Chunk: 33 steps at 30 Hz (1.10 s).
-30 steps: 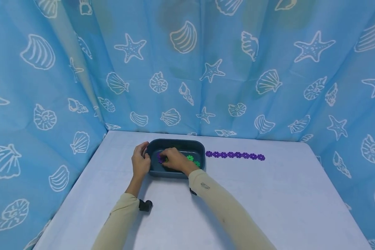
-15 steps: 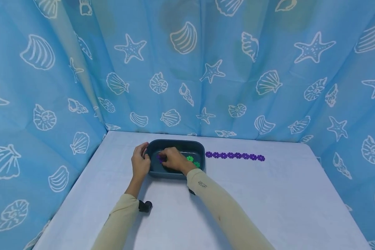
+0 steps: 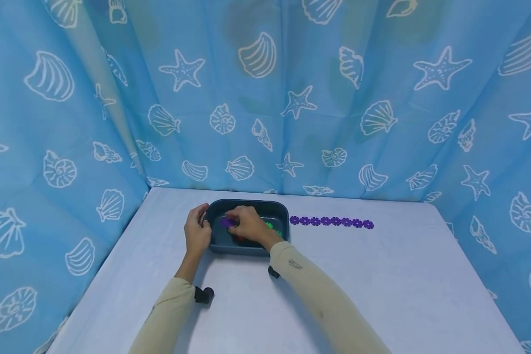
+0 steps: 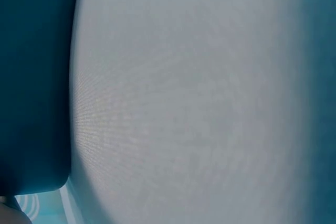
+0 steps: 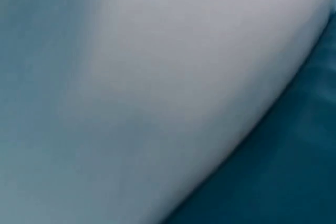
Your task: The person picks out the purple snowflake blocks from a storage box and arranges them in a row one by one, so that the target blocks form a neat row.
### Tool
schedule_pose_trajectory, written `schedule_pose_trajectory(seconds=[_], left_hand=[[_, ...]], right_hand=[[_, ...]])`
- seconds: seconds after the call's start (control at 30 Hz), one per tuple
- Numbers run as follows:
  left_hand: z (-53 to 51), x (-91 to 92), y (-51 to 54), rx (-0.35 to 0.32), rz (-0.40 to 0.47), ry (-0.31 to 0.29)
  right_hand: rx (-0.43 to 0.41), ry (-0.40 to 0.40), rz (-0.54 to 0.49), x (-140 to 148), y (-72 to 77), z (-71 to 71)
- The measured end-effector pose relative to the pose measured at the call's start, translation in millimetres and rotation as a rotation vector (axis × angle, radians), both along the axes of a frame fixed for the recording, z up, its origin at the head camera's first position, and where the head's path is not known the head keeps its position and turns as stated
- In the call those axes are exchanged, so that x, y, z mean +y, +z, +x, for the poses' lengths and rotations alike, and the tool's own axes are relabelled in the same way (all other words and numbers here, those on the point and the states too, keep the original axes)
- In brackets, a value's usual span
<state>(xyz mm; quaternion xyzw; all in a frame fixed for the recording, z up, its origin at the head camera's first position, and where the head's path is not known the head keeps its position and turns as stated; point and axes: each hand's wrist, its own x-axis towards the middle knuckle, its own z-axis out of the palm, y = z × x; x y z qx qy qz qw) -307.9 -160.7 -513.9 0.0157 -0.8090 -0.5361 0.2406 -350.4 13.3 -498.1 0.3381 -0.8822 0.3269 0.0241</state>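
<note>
A dark blue-grey plastic bin (image 3: 248, 250) stands on the white table. At its left end my left hand (image 3: 197, 233) grips the wall, with the thumb near the rim. Inside the bin, my right hand (image 3: 251, 227) pinches a purple flower-shaped plastic piece (image 3: 227, 222) between thumb and fingers. A bright green flower piece (image 3: 269, 225) lies in the bin to the right of that hand, and a bit of orange shows beneath it. The hand and forearm hide part of the bin floor. Both wrist views show mostly the bin wall (image 4: 34, 77) and blurred cloth.
To the right of the bin, a straight row of several purple flower pieces (image 3: 336, 221) lies joined end to end on the table. A blue curtain (image 3: 265, 98) with white shells and starfish hangs behind and at both sides.
The right hand has shifted slightly within the bin, and the purple piece at its fingertips shows more. Orange now appears under the hand. The left hand keeps its grip on the bin.
</note>
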Motion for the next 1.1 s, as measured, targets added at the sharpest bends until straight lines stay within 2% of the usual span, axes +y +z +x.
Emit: schedule_pose_trajectory(seconds=[0.17,0.3,0.47,0.63,0.77,0.93,1.1], left_hand=[[7.4,-2.3,-2.4,0.007,0.008,0.019],[11.3,-4.7,-1.3,0.014,0.01,0.029],[9.7,-5.0,-0.8,0.016,0.012,0.028],[4.7,-1.1,0.2,0.019,0.0,0.007],[2.6,2.3,0.9,0.015,-0.004,-0.008],[2.5,2.4,0.2,0.013,-0.004,0.0],[1.7,0.5,0.2,0.018,-0.003,-0.007]], right_hand=[[0.03,0.018,-0.002,14.1,9.5,6.5],[0.049,0.007,0.019,33.2,21.9,5.0],[0.041,-0.058,0.015,73.2,34.8,-1.4],[0.038,-0.178,-0.002,132.4,44.1,-2.8],[0.011,-0.294,0.03,186.0,45.6,1.0],[-0.085,-0.422,0.049,249.4,39.2,7.5],[-0.143,-0.549,0.09,300.4,28.5,18.3]])
